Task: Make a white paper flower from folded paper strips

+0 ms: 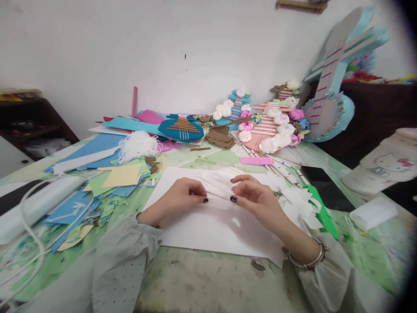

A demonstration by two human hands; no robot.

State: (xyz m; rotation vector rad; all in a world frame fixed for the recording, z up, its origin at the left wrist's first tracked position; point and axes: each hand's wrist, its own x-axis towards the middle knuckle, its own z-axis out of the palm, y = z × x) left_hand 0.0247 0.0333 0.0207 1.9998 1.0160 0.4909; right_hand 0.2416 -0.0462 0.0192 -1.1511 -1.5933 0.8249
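A thin, folded piece of white paper (219, 186) is held up between my hands, over a large white sheet (208, 230) on the table. My left hand (179, 198) is closed on its left side, thumb and fingers pinched together. At its right side, my right hand (257, 198) has the thumb and fingers curled around the paper's edge. Shadows of the hands fall on the sheet. A cluster of cut white paper pieces (298, 202) lies just right of my right wrist.
Coloured paper scraps (122, 176) and white yarn (138, 145) lie left. Paper instruments (182, 129) stand behind. A green glue gun or tool (321, 213), black phone (326, 188) and cup (384, 161) are right. A white cable (24, 213) loops at far left.
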